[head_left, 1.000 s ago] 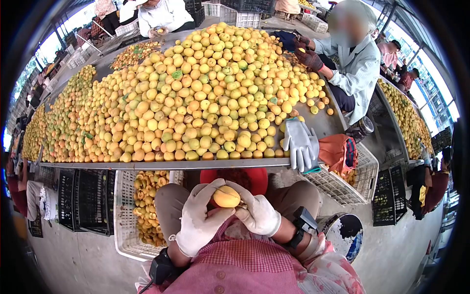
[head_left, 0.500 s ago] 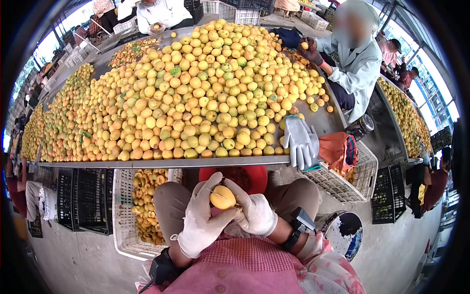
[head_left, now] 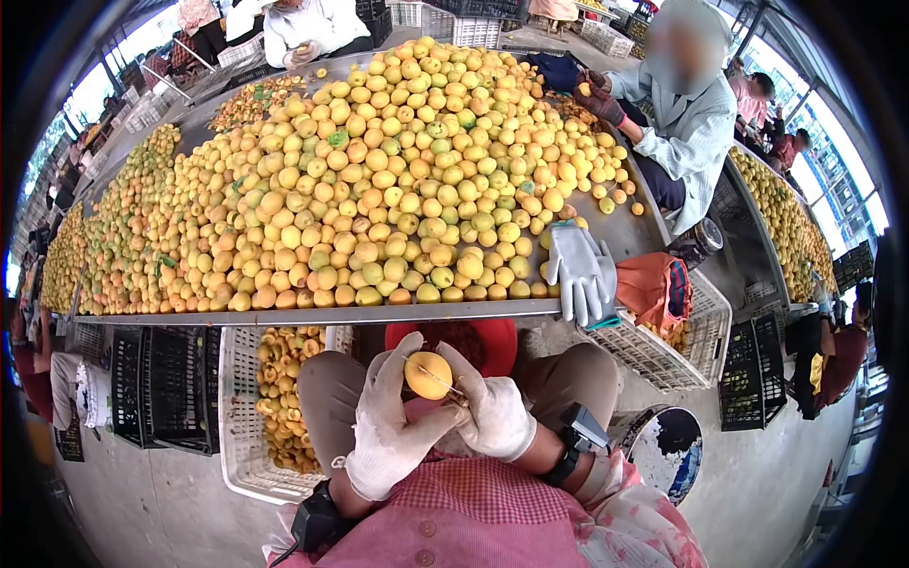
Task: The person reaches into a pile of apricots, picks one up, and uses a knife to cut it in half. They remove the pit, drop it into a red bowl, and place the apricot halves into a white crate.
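Both gloved hands hold a round yellow-orange apricot (head_left: 428, 374) over the lap, just below the near edge of the grey metal worktop (head_left: 312, 318).
The left hand (head_left: 388, 426), in a white fabric glove, is closed around the fruit from below and the side, thumb raised against it; the right hand (head_left: 494, 417) is closed on a thin metal blade (head_left: 445, 382) lying across the fruit's face. Judged risk — the blade runs close to the left thumb, so a slip on the rounded skin could cut the glove. A loosened grip could drop the fruit between the knees, missing both the red plastic basin (head_left: 492, 341) and the white slatted plastic crate (head_left: 241, 417) beside the left knee.
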{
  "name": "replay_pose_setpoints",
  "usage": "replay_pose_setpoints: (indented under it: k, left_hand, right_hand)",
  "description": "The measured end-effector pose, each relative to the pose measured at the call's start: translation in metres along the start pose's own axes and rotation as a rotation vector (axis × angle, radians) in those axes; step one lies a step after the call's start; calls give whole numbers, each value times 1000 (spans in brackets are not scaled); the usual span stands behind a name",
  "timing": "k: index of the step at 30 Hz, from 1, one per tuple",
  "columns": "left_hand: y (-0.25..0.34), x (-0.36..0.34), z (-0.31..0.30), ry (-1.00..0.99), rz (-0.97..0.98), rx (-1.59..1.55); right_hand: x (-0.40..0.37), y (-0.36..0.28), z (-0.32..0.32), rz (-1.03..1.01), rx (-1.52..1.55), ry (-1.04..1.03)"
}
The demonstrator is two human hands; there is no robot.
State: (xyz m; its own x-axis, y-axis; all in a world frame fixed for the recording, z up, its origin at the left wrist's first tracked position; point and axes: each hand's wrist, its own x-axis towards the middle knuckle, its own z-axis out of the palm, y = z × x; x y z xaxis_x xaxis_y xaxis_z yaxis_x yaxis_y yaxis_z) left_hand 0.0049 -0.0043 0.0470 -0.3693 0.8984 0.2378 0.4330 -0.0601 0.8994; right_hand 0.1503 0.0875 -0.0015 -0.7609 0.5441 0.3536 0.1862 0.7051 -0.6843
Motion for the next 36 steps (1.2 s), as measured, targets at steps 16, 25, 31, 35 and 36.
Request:
replay_pose_setpoints:
  k: [16,25,31,35,36]
  left_hand:
    - [-16,3,11,68,-243,-249]
    - [-20,2,12,-51,-95,-17]
    - [-30,-6,13,-53,-80,10]
    - [-32,-12,9,-53,-22,71]
    - [-37,-15,8,-63,3,46]
  right_hand:
    - [2,-7,-1,110,96,-47]
    - [17,-4,-9,150,533,-218]
    - [12,7,2,81,688,-217]
    - [12,3,-2,237,898,-358]
    - [11,3,0,244,900,-364]
